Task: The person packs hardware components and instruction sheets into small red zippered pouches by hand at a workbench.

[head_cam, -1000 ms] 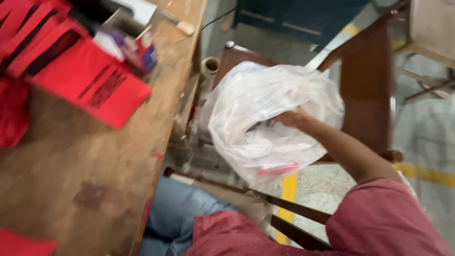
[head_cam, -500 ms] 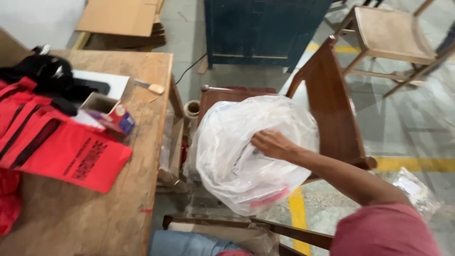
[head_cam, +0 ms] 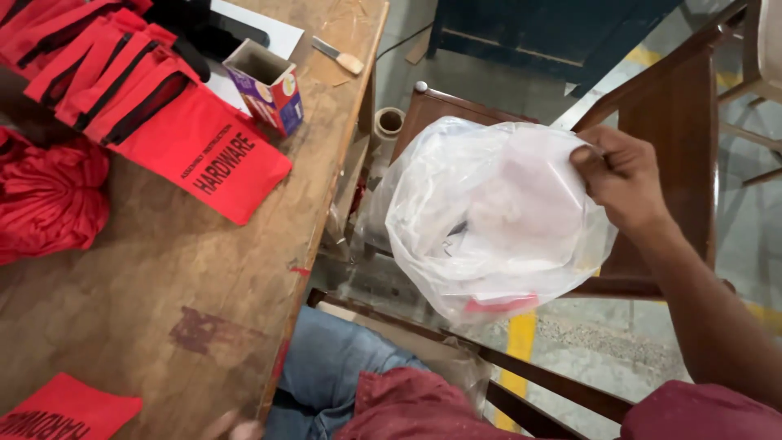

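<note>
**Hand shifts from inside the bag to gripping its rim**

The clear plastic bag (head_cam: 497, 216) hangs in the air to the right of the wooden table (head_cam: 163, 293), above a dark wooden chair (head_cam: 652, 122) and the floor. The right hand (head_cam: 623, 183) is closed on the bag's upper right edge, fingers (head_cam: 599, 163) curled and pinching the film. A second ago that hand was lower, pressed into the bag's middle; now it sits at the rim, so the bag is held up by its edge and not cradled. Contents are pale and blurred, with a red strip near the bottom; I can't tell what they are.

The left hand (head_cam: 232, 425) barely shows at the table's lower edge, blurred; can't tell its state.

On the table: red fabric pouches with black trim (head_cam: 155, 106), a small open carton (head_cam: 269, 85), a crumpled red bag (head_cam: 49, 195). The camera view has also swung, showing more tabletop than before.
</note>
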